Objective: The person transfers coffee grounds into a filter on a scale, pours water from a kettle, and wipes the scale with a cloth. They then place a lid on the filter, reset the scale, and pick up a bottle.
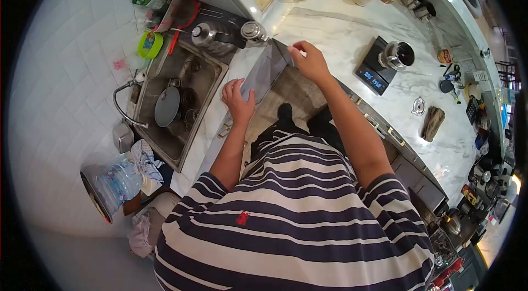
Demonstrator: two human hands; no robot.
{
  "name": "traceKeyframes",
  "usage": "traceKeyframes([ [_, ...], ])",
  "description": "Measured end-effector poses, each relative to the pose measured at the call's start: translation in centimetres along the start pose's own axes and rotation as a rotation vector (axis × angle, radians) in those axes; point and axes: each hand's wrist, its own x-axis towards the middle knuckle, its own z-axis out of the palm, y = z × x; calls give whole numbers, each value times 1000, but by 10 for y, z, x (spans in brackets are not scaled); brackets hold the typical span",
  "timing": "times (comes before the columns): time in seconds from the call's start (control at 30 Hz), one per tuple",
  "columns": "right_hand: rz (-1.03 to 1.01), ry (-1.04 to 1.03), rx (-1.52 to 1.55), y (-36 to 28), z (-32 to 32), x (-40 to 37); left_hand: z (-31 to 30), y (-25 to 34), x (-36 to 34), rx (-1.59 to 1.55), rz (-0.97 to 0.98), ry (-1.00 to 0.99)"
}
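A grey flat panel (pixel 264 71) stands tilted at the corner of the marble counter (pixel 335 27), between the sink and my body. My left hand (pixel 237 99) lies over the panel's near lower end, fingers curled onto its edge. My right hand (pixel 309 60) pinches the panel's far upper edge, close to the counter corner. Whether the panel is a cabinet door or a loose sheet I cannot tell. My striped shirt (pixel 297 219) hides what lies below the hands.
Left of the panel is a steel sink (pixel 165 137) holding a dark pan (pixel 167 106) and cups, with a faucet (pixel 124 105). A metal kettle (pixel 212 35) stands behind the sink. A black scale (pixel 371 75) bears a metal cup (pixel 399 54). Lower left lies a water bottle (pixel 118 181).
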Motion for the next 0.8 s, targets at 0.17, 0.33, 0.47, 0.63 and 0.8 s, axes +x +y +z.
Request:
traceKeyframes([
  [0.17,115,27,3,-35,56,55,0,-34,10,-6,28,52],
  [0.33,235,34,-157,-41,87,75,4,-53,15,-20,83,25],
  [0.47,236,2,-221,-37,98,80,6,-56,12,-11,141,35],
  [0.63,223,9,56,-16,114,76,6,-56,12,-32,158,48],
  [0.8,303,138,394,-2,124,61,6,-59,14,-63,203,74],
])
